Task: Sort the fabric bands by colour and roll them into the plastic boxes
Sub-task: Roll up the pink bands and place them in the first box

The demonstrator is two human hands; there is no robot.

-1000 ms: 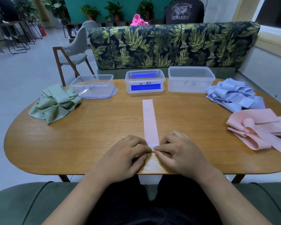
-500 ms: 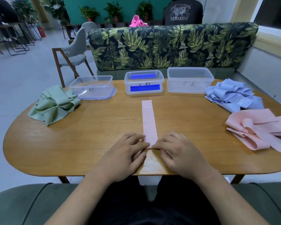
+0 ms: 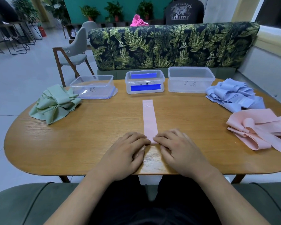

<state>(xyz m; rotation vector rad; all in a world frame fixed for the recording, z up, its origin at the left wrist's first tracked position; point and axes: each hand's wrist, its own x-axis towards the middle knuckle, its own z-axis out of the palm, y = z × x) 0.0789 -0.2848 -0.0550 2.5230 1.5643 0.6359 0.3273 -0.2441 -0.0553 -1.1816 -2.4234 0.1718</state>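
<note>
Pink band (image 3: pixel 150 120), near end seemingly pinched by curled left hand (image 3: pixel 126 153), right hand (image 3: pixel 180 151).

One head-worn wide-angle camera looks forward and down from close above the worktop (image 3: pixel 88 135), toward the leaf-patterned sofa (image 3: pixel 169 46) opposite.

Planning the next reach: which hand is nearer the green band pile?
Left. The left hand is right of the green band pile; the right hand is farther right.

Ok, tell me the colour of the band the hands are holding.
The band is pale pink; the head view shows it best.
</note>
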